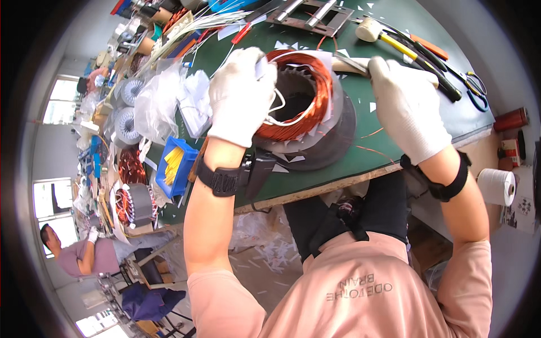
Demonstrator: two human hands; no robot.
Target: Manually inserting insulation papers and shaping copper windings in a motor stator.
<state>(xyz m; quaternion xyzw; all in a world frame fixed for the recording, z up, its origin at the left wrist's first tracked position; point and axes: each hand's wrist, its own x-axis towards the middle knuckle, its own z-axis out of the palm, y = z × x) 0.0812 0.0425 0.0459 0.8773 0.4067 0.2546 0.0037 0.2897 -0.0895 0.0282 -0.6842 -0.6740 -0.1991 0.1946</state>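
A motor stator [342,121] with a ring of copper windings [322,93] stands upright at the near edge of the green bench. My left hand [239,98], in a white glove, is closed at the left rim of the windings; what its fingers hold is hidden. Beside those fingers a white cord or sleeve [277,100] loops over the stator's opening. To the right, my gloved right hand [408,107] grips a flat tool [352,63] with a grey metal blade and a tan part. The tool points left toward the windings; its exact kind is unclear.
A mallet [369,31], scissors [477,90] and other hand tools lie at the far right. Behind the stator is a metal frame [310,19]. Plastic bags [160,107], a blue bin [176,166] and another stator [138,205] crowd the left. A person [84,253] works farther left.
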